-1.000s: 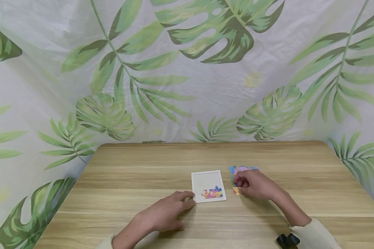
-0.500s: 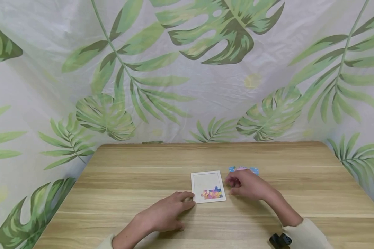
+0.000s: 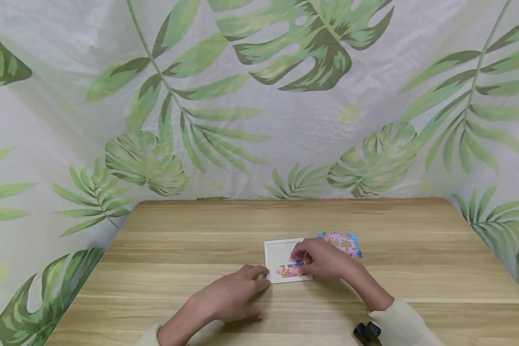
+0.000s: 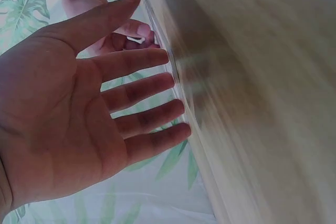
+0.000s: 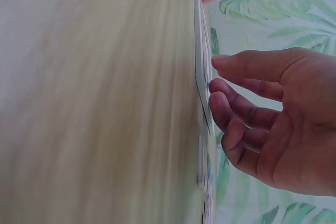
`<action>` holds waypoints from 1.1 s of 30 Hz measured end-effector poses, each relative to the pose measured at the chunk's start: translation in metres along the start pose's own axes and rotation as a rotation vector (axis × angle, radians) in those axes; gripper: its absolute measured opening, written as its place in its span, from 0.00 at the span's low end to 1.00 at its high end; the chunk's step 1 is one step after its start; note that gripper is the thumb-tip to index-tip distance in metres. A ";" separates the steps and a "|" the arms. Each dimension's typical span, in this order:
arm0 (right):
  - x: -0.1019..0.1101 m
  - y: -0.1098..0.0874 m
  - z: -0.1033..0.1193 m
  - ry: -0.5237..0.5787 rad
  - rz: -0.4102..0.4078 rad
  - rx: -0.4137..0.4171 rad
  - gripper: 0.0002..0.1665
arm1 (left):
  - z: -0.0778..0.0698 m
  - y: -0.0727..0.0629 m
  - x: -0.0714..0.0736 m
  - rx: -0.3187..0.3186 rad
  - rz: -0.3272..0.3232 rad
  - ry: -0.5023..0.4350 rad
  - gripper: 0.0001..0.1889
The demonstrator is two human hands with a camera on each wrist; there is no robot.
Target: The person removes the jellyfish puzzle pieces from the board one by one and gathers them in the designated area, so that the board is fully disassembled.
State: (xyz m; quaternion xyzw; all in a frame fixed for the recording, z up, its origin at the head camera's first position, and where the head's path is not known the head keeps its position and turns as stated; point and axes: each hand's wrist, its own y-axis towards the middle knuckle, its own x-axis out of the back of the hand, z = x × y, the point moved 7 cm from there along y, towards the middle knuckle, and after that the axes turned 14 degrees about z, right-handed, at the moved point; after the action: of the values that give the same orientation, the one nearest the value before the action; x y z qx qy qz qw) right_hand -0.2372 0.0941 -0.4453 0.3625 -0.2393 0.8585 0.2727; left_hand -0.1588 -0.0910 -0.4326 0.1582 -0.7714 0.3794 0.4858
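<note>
A pale puzzle tray (image 3: 281,250) lies on the table, several joined jigsaw pieces (image 3: 289,270) along its near inner edge. My left hand (image 3: 231,295) rests fingertips at the tray's left edge, its fingers spread and straight in the left wrist view. Over the tray's right side is my right hand (image 3: 322,259), thumb and fingers curled in a pinch low above the laid pieces. The jigsaw piece between them is mostly hidden by the fingers. In the right wrist view the fingertips (image 5: 220,61) reach the tray's surface.
More jigsaw pieces, pink and blue (image 3: 343,242), lie together right of the tray, partly behind the right hand. The wooden table (image 3: 190,245) ends at a leaf-patterned cloth (image 3: 225,120). A black device (image 3: 366,331) sits at the right wrist.
My right hand has moved left from the loose pieces onto the tray's right side. The yellow piece formerly seen under it is out of sight. My left hand has stayed at the tray edge.
</note>
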 end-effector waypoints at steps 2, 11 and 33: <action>-0.001 0.003 0.004 -0.018 -0.001 0.005 0.12 | -0.002 0.001 0.002 -0.007 -0.008 0.002 0.29; -0.010 0.013 0.019 -0.037 0.047 0.046 0.13 | -0.007 0.011 0.000 -0.023 0.010 -0.003 0.29; -0.011 0.012 0.011 0.022 0.049 0.055 0.15 | -0.006 0.013 -0.005 -0.038 0.032 -0.029 0.31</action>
State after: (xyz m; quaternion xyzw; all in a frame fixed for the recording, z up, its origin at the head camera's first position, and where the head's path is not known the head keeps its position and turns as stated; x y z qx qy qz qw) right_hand -0.2332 0.0758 -0.4494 0.3544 -0.2217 0.8750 0.2442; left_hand -0.1601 -0.0787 -0.4411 0.1420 -0.7880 0.3700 0.4712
